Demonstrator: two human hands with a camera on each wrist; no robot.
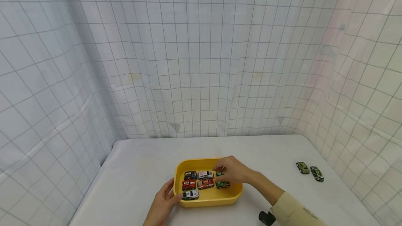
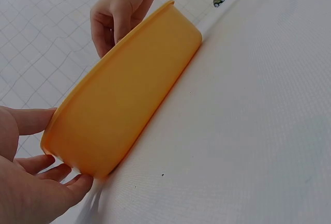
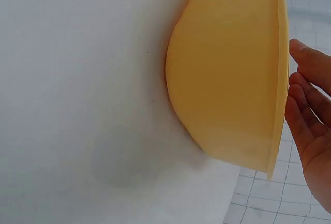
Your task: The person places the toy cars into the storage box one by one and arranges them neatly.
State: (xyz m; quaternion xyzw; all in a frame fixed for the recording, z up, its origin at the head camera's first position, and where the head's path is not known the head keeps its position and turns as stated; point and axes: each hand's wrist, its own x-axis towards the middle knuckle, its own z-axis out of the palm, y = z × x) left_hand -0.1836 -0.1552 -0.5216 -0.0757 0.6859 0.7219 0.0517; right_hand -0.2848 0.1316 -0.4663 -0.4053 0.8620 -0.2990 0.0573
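Note:
A yellow tray (image 1: 216,201) sits on the white table with several small toy cars in it. My left hand (image 1: 162,198) grips its left end in the head view, thumb over the rim and fingers against the outer wall. Inside the tray, my right hand (image 1: 233,170) has its thumb and fingers around a toy car (image 1: 220,173) at the right, partly hidden by the hand. A green toy car (image 1: 222,184) is just below it. Further left are a white and pink car (image 1: 205,175), a red one (image 1: 188,185) and a white and green one (image 1: 190,195).
Two green camouflage toy cars (image 1: 303,167) lie on the table (image 1: 135,184) at the right. White gridded curtains (image 1: 194,62) enclose its back and sides. A black device (image 1: 267,218) is by the right sleeve.

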